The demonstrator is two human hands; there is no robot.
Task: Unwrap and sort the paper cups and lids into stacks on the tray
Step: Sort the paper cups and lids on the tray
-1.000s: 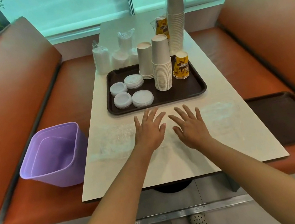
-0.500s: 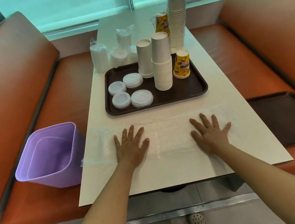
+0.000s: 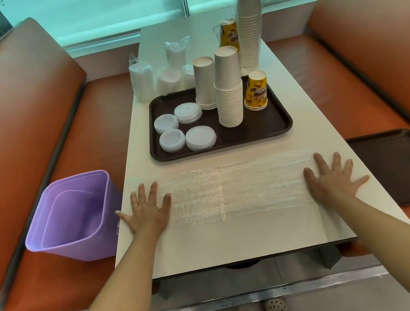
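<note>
Both hands have slid apart since the earlier frames, from side by side mid-table out to the ends of the clear plastic wrapper point(image 3: 235, 191), now spread flat on the near part of the table point(image 3: 240, 237). Left hand point(image 3: 147, 215) presses its left end, right hand point(image 3: 336, 181) its right end — fingers straight and splayed, grasping nothing.

Purple bin point(image 3: 72, 219) sits on the left bench point(image 3: 21, 160) beside the table edge; inside looks empty. Spare brown tray point(image 3: 403, 167) lies on the right bench.

Brown tray point(image 3: 283, 125), just beyond the wrapper, holds four low stacks of white lids point(image 3: 184, 130) on its left part, two white cup stacks point(image 3: 228, 91) in the middle, and a short yellow cup stack point(image 3: 255, 91) at right — print reads partly "SHOP", upside down.

Beyond the tray: bagged lids point(image 3: 162, 72) at far left, a tall sleeved cup stack point(image 3: 250, 15) at far right, and more wrapped yellow cups point(image 3: 227, 33) next to it.
</note>
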